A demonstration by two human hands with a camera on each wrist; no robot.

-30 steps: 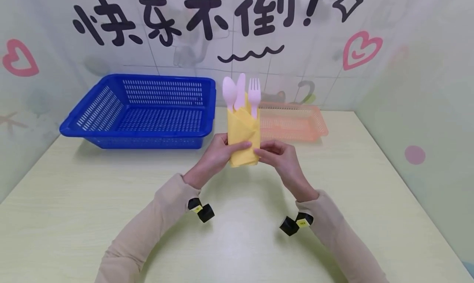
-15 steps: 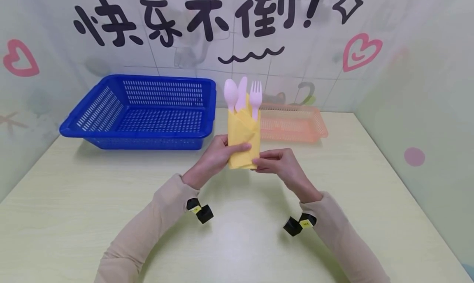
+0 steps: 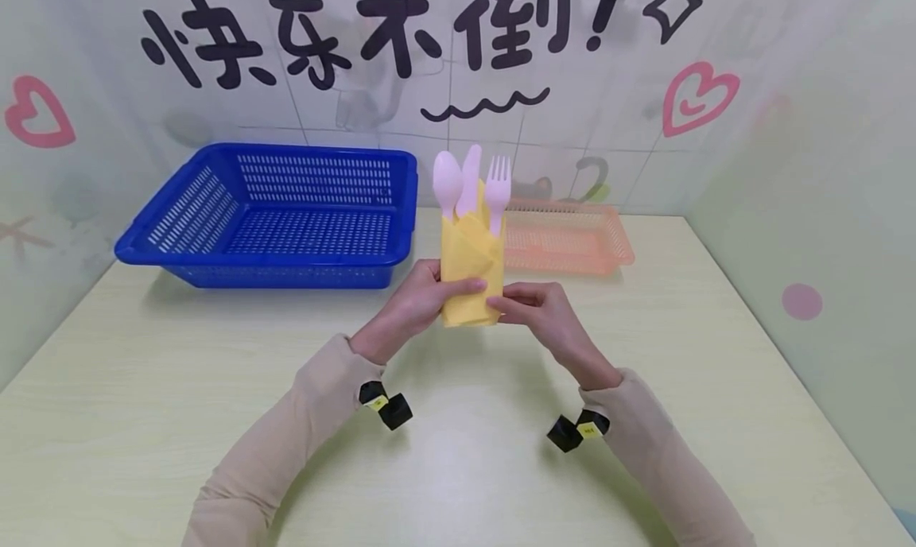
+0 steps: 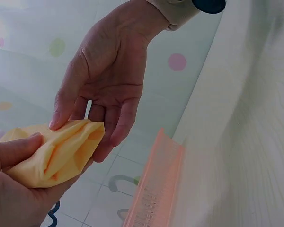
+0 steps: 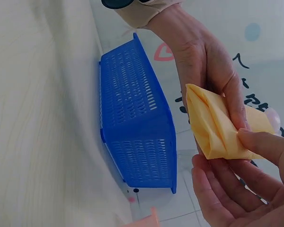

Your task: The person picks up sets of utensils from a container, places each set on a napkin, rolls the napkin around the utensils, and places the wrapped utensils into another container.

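Observation:
A folded yellow napkin point(image 3: 472, 269) is held upright above the table, wrapped round a pink spoon point(image 3: 447, 180), a pink knife point(image 3: 470, 177) and a pink fork point(image 3: 498, 189), whose heads stick out of its top. My left hand point(image 3: 418, 292) grips it from the left, thumb across the front, fingers behind. On the right, my right hand point(image 3: 540, 308) pinches the lower edge, with the thumb point(image 5: 265, 144) in front and the other fingers behind. The left wrist view shows the napkin's layered, folded bottom end point(image 4: 80, 151). The cutlery's handles are hidden inside.
At the back left of the pale wooden table point(image 3: 458, 467) stands a blue plastic basket point(image 3: 286, 275). A smaller orange-pink basket point(image 3: 615, 237) sits behind the hands to the right, partly covered by the napkin. A patterned curtain point(image 3: 401, 126) hangs behind the table.
My right hand has slid down the napkin's right edge from a second ago, then slightly back up. The cutlery bundle has shifted slightly; my left hand keeps its hold.

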